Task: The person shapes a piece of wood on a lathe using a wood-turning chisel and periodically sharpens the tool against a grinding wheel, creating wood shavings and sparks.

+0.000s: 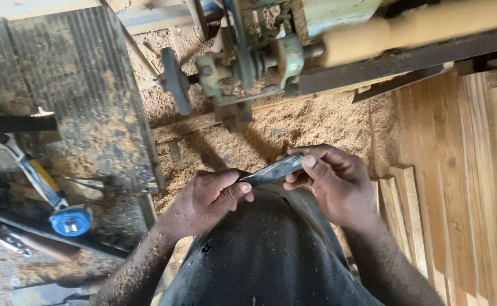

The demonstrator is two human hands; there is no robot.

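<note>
Nearest, 2 hands meet above the person's dark grey shirt (pixel 271 255), both dusted with sawdust. The left hand (pixel 206 198) is closed around 1 end of 1 narrow grey metal blade (pixel 275 170), thumb pressed on top; the right hand (pixel 333 181) pinches the other end between thumb and fingertips, so the blade spans the gap between them, tilted up toward the right. To the left, on the dusty bench (pixel 84 102), lie 1 round blue tape measure (pixel 71 221) and 1 yellow-handled tool (pixel 33 173) (its head is hard to make out). Right of the hands stand several pale wooden planks (pixel 458 187). Beyond, sawdust (pixel 294 127) heaps under 1 green lathe headstock (pixel 248 62), which carries 1 pale wooden spindle (pixel 418 25), blurred.
</note>
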